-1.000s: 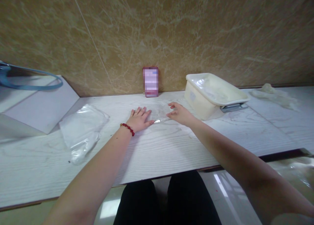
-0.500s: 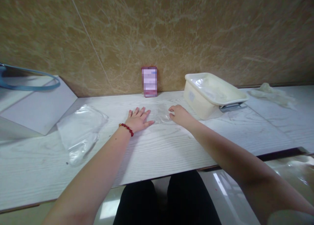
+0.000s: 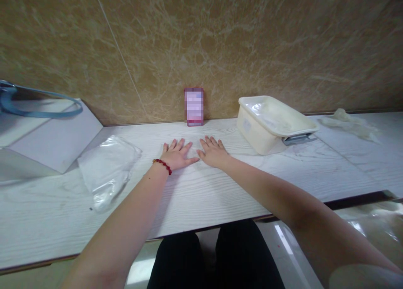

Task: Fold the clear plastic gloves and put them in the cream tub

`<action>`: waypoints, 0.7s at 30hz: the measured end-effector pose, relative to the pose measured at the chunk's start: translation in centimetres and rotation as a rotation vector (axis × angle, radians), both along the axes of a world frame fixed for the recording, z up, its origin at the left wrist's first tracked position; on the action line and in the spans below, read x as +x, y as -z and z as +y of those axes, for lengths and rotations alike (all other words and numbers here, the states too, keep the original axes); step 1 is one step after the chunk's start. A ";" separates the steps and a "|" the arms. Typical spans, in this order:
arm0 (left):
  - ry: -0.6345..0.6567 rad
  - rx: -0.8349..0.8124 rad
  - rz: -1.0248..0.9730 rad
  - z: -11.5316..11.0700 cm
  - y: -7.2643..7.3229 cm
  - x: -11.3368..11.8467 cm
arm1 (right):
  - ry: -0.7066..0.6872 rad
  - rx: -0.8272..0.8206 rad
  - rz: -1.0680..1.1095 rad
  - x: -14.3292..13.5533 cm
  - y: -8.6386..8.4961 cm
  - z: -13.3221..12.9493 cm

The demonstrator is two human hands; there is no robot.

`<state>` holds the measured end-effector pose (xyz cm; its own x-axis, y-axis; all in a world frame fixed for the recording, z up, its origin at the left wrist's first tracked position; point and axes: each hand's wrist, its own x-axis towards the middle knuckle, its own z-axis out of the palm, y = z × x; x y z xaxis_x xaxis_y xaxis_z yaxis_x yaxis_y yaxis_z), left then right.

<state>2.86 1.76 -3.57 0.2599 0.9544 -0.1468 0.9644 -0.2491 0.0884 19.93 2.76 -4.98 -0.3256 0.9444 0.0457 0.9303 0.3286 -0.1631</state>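
Observation:
My left hand [image 3: 176, 154] lies flat with its fingers spread, a string of red beads around the wrist. Close beside it, my right hand [image 3: 213, 151] also rests palm down, fingers stretched out. The two thumbs nearly meet. A thin clear plastic bag [image 3: 196, 145] lies flat on the table [image 3: 195, 196]; most of it is hidden under the hands, and its edges are hard to make out. To the left, a pile of clear plastic bags [image 3: 108, 167] lies near my left forearm.
A cream plastic bin [image 3: 256, 131] with a grey handle stands at the right, clear plastic inside. Beyond it lies crumpled translucent plastic [image 3: 349, 123]. A phone [image 3: 194, 107] leans against the marbled wall [image 3: 201, 41]. At the left are a white box [image 3: 75, 137] and a blue strap [image 3: 47, 112].
My right hand has moved left toward my left hand. Its curled fingers have opened and now lie flat over the clear bag. My left hand has stayed in place.

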 end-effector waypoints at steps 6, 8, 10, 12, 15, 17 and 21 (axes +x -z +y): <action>-0.043 -0.060 0.010 0.3 -0.8 -2.2 | 0.148 -0.140 -0.009 0.6 -1.4 0.5; -0.074 -0.028 -0.052 0.5 -1.3 -3.4 | 0.187 -0.144 0.040 1.5 -2.4 0.8; -0.156 0.051 -0.110 0.7 -1.9 -4.5 | 0.141 -0.071 0.099 3.0 -3.4 1.1; -0.224 0.156 -0.111 0.7 -2.6 -5.1 | -0.034 0.049 0.151 4.8 -4.2 1.1; -0.121 0.254 -0.049 0.0 -3.5 -4.0 | -0.351 0.155 0.231 7.4 -5.0 0.7; 0.038 0.251 -0.032 -1.0 -3.9 -2.0 | -0.484 0.130 0.239 8.4 -5.4 0.4; 0.310 0.232 -0.054 -3.1 -3.9 2.6 | -0.568 0.041 0.174 8.7 -5.8 -0.1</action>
